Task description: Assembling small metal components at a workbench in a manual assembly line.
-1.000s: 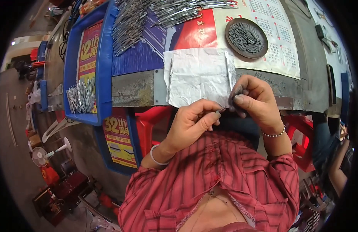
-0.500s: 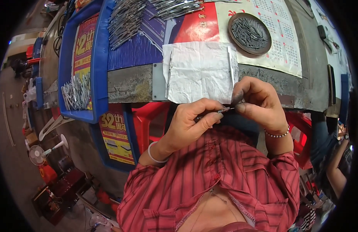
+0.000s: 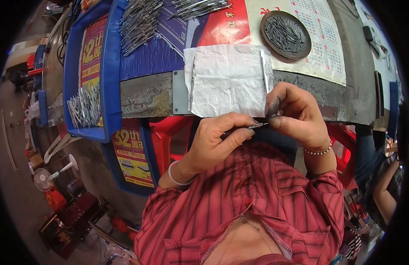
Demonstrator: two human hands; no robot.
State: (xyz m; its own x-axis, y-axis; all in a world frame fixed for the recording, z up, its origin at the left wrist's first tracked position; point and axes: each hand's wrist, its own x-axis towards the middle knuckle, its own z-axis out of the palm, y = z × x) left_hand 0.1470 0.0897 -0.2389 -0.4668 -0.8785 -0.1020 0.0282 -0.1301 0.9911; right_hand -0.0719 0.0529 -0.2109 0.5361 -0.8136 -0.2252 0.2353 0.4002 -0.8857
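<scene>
In front of my body, my left hand [image 3: 220, 139] pinches a slim metal rod-like tool [image 3: 258, 126] between thumb and forefinger, its narrow tip pointing right. My right hand [image 3: 297, 117] is closed in a pinch right at that tip, with darkened fingertips; what lies between them is too small to make out. Beyond both hands, a creased white sheet [image 3: 228, 81] covers the table's near edge. One slender metal piece [image 3: 193, 84] lies along its left side and another silvery piece [image 3: 264, 70] along its right.
A round brown dish [image 3: 308, 49] of small dark metal pins [image 3: 285, 34] sits at the far right on a calendar sheet [image 3: 328, 66]. Piles of thin metal pieces [image 3: 140, 26] lie far left. A blue tray [image 3: 111, 75] at left holds more pieces [image 3: 85, 108]. Red stools [image 3: 167, 137] stand below.
My right hand has shifted very slightly, its raised fingers a little higher. The left hand keeps its grip on the metal tool. The view has moved slightly.
</scene>
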